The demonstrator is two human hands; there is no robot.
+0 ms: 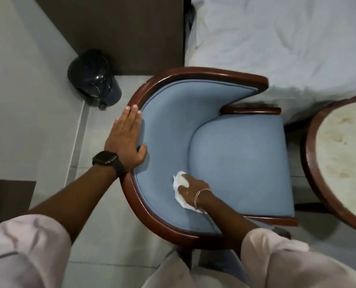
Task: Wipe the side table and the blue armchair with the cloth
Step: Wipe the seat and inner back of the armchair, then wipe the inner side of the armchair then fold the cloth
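Note:
The blue armchair (241, 161) with a dark red wooden frame fills the middle of the view, seen from above. My left hand (127, 138), with a black watch on its wrist, lies flat on the curved wooden top rail of the backrest, thumb on the blue padding. My right hand (191, 189) presses a crumpled white cloth (178, 179) against the inner blue backrest, close to the seat cushion's rear edge. The round side table (347, 163) with a pale stained top and dark wood rim stands at the right edge, partly cut off.
A bed with white sheets (287, 42) lies beyond the chair and table. A black pedal bin (93, 76) stands on the grey tiled floor at the left, beside a dark wooden panel (114, 32). My pale trouser legs show at the bottom.

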